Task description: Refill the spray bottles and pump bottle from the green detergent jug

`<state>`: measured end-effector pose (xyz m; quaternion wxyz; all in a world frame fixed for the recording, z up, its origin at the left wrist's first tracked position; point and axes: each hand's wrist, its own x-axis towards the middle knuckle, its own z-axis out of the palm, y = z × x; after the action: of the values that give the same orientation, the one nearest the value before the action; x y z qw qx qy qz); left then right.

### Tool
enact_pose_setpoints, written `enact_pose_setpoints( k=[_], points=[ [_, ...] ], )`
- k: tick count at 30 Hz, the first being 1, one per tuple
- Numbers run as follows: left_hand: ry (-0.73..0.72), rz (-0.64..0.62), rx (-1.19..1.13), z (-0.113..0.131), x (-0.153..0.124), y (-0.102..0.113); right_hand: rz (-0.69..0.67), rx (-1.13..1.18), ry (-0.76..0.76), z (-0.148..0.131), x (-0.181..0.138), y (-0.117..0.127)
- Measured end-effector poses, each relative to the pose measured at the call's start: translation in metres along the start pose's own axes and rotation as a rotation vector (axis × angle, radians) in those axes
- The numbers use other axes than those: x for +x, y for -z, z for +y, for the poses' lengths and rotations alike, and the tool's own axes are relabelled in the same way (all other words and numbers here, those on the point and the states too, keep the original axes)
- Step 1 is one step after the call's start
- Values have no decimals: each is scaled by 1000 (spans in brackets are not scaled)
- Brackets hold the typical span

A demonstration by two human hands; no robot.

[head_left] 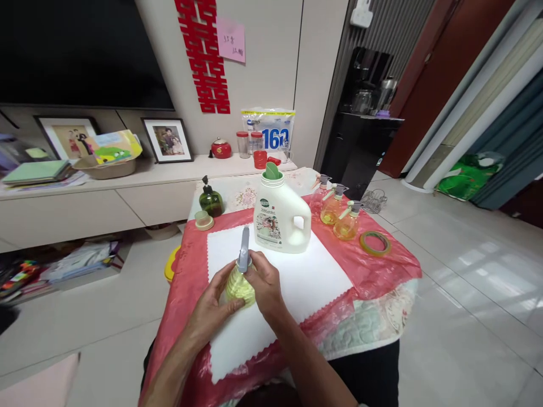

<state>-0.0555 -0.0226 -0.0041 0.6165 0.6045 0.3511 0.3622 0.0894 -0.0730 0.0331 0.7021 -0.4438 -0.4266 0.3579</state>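
White cloth [311,285], yellow bottle [240,287], fingers [263,268] on both sides

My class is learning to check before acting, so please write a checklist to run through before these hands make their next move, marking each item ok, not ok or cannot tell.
1. Left hand steadying the ribbed, pale-yellow see-through bottle: ok, it holds the side.
2. Right hand free: not ok, it grips the grey plastic pump head.
3. Pump head screwed fully down: cannot tell, fingers partly cover the joint.
4. Large white plastic jug with a handle upright: ok, on the white zigzag-edged sheet.
5. Jug sealed: cannot tell, a green piece sits in its mouth.
6. Dark-green bottle with a black pump away from both hands: ok.
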Motion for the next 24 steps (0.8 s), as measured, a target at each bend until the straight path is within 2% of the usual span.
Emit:
enact_pose_setpoints(
  k=[4, 6, 9, 13, 16, 18, 20, 24],
  points=[
    [43, -143, -5, 8, -8, -9, -73, 54, -42, -18, -7, 8],
    [36, -149, -2, 11, -11, -18, -82, 44, -40, -28, -10, 12],
    [15, 6, 81, 14, -15, -37, -31, -24, -3, -39, -17, 16],
    [-72, 269, 84, 9, -23, -71, 58, -294, -11, -48, -32, 17],
    [-155, 303, 93, 3, -32, -93, 107, -399, -88, -53, -41, 19],
    [-216, 271, 208, 0, -36, -101, 141, -416, -140, -57, -43, 26],
    [-313, 175, 349, -1, -38, -103, 151, -425, -171, -62, -43, 40],
    [-472, -49, 531, -1, -35, -97, 243, -511, -102, -71, -35, 93]
  ],
)
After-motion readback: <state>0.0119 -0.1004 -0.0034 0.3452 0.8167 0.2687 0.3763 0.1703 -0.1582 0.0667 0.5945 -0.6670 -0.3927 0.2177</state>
